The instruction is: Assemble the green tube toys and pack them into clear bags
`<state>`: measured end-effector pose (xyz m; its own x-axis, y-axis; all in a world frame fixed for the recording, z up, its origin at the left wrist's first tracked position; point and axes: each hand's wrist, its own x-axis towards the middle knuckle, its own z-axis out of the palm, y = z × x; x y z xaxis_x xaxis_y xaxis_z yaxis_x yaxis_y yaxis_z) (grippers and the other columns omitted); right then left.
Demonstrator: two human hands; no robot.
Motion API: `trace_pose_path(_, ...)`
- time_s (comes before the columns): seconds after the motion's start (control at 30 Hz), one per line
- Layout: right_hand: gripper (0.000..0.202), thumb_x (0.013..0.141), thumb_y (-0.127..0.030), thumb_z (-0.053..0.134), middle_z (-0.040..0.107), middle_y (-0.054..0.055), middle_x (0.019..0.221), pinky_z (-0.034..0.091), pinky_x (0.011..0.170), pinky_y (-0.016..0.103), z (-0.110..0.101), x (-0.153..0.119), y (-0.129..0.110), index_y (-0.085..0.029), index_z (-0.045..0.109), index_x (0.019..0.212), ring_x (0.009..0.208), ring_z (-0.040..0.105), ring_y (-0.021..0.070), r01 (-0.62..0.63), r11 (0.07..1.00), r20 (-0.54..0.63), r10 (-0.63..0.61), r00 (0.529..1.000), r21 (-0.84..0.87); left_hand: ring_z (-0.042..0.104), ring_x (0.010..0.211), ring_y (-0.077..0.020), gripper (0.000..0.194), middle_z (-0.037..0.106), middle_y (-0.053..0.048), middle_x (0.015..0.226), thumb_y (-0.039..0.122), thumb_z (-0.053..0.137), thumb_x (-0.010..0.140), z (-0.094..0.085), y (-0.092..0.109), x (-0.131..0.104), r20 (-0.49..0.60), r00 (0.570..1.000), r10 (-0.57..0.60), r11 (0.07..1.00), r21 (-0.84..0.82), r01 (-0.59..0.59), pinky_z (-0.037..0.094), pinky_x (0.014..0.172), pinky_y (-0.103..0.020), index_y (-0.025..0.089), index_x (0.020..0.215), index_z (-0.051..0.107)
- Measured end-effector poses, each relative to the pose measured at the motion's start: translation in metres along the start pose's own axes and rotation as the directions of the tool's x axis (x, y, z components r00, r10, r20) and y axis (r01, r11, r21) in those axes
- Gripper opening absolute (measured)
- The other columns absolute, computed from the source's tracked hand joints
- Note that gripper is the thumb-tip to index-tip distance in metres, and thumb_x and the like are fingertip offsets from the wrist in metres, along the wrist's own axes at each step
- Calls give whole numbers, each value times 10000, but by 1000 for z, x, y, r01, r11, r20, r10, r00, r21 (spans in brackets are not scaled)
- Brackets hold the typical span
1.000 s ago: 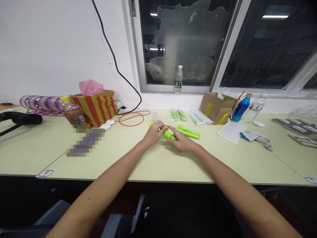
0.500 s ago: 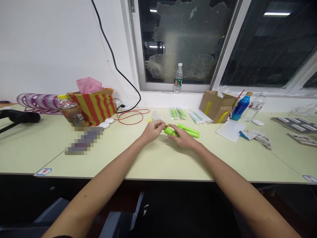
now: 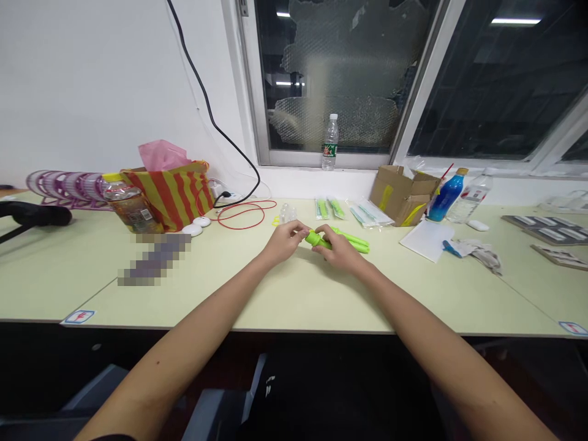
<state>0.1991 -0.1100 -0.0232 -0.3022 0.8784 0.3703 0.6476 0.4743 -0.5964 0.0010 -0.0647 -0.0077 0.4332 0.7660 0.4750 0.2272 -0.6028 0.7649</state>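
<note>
My right hand [image 3: 340, 249] is closed around a bright green plastic tube [image 3: 313, 237], its thicker end pointing left. At that end, the thumb and fingers of my left hand [image 3: 285, 241] are pinched together, touching or almost touching the tube; whatever lies between them is hidden. More green tubes [image 3: 359, 244] lie on the table just behind and right of my right hand. Beyond my left hand are small clear plastic pieces [image 3: 288, 212] and yellow rings [image 3: 275, 220].
Behind the hands lie green items in clear packets [image 3: 329, 208] and another clear packet [image 3: 370, 213]. A cardboard box [image 3: 404, 195], blue bottle [image 3: 448, 196], white paper [image 3: 426, 240] and glove [image 3: 478, 254] are to the right. Left are a red cable [image 3: 241, 226] and striped bag [image 3: 177, 199].
The small yellow piece seen between my hands is no longer clearly visible. My right index finger has bent more over the green tube, and my left fingertips sit closer to its end.
</note>
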Motion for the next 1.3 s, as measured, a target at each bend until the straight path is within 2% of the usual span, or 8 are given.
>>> trace_pose_path(0.13, 451, 882, -385, 558, 641, 55, 971, 406, 715, 303, 3, 1, 0, -237, 455, 1295, 791, 584, 201, 22, 998, -51, -25, 998, -67, 567, 823, -166, 254, 597, -77, 949, 396, 562, 871, 3, -2, 2, 14, 1000, 20, 998, -63, -19, 488, 711, -295, 166, 779, 619)
trace_pose_path(0.27, 569, 914, -334, 545, 667, 44, 910, 405, 733, 297, 2, 0, -4, -266, 375, 1453, 805, 593, 209, 44, 991, -9, -46, 999, -128, 532, 826, -163, 196, 568, -45, 852, 338, 555, 873, 3, -2, 2, -13, 999, 49, 999, -6, -49, 451, 759, -299, 172, 774, 589)
trace_pose_path(0.43, 529, 926, -289, 549, 693, 80, 1024, 397, 761, 293, 0, -2, -7, -261, 432, 1442, 912, 605, 231, 37, 976, -6, -39, 999, -214, 508, 751, -143, 213, 549, -7, 772, 375, 530, 894, 1, -5, 1, 62, 998, -8, 999, -33, 10, 414, 713, -280, 173, 831, 558)
trace_pose_path(0.63, 487, 921, -290, 551, 697, 77, 1029, 388, 720, 280, 1, -1, -4, -241, 454, 1396, 864, 605, 222, 53, 973, 5, -53, 999, -226, 425, 633, -111, 244, 486, 19, 703, 403, 523, 902, 1, -6, 1, 117, 993, -19, 998, -52, 25, 358, 610, -252, 174, 818, 535)
trace_pose_path(0.87, 542, 926, -284, 537, 700, 67, 958, 388, 707, 276, -1, -3, -6, -245, 395, 1447, 831, 605, 224, 72, 965, 30, -66, 997, -253, 431, 576, -105, 323, 469, 28, 629, 480, 530, 899, 0, -4, 1, 154, 987, -47, 992, -107, 64, 348, 570, -248, 178, 786, 516)
trace_pose_path(1.0, 556, 928, -296, 546, 704, 73, 1026, 400, 725, 276, -5, -5, -6, -257, 387, 1459, 873, 615, 227, 118, 961, 65, -105, 992, -251, 454, 569, -104, 380, 478, 22, 623, 531, 533, 889, -1, -2, 1, 179, 983, -44, 988, -141, 70, 360, 574, -249, 172, 763, 518)
trace_pose_path(1.3, 555, 931, -316, 550, 691, 108, 1158, 427, 832, 314, 0, -4, -3, -210, 419, 1460, 1014, 621, 251, 115, 960, 56, -104, 993, -256, 445, 562, -108, 403, 471, 18, 619, 564, 560, 858, -2, -7, 4, 174, 983, -56, 980, -176, 87, 349, 564, -254, 176, 756, 531)
